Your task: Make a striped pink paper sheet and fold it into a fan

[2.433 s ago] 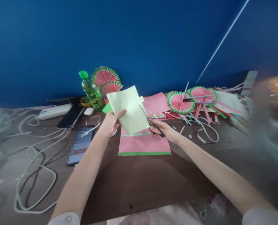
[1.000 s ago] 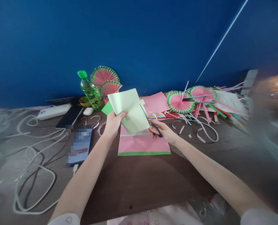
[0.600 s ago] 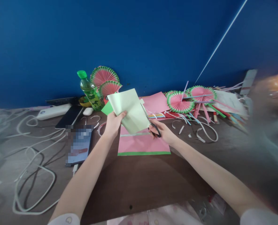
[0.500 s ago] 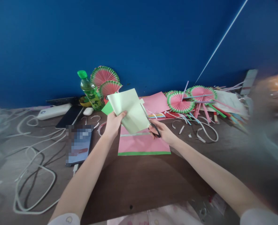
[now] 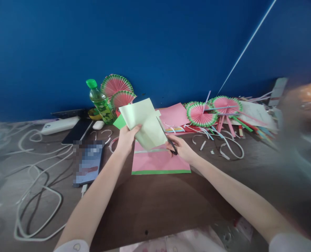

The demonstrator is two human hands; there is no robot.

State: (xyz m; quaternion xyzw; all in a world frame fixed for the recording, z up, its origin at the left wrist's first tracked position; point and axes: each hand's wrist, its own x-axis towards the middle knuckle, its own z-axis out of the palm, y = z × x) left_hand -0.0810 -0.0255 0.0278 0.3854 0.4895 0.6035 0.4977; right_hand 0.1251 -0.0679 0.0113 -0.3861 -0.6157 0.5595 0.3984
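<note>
My left hand [image 5: 128, 137] pinches the left edge of a pale green sheet of paper [image 5: 146, 122], thumb on top, and holds it raised and slightly curved. In my right hand [image 5: 180, 147] is a pair of scissors [image 5: 172, 145] with dark handles. Its blades lie along the right edge of the pale sheet, where a narrow strip stands off at the upper corner. Below the raised paper, a pink sheet [image 5: 162, 162] with a green border along its near edge lies flat on the table.
Pink-and-green folded paper fans [image 5: 202, 114] lie at the back right among paper strips. Other fans [image 5: 116, 87] lean behind a green-capped bottle [image 5: 102, 105]. A phone [image 5: 88, 163], white power bank [image 5: 61, 125] and looped white cable [image 5: 38, 185] lie on the left.
The scissors' handles appear slightly closer together, and my right hand has shifted a little. The pale green sheet stays almost where it was.
</note>
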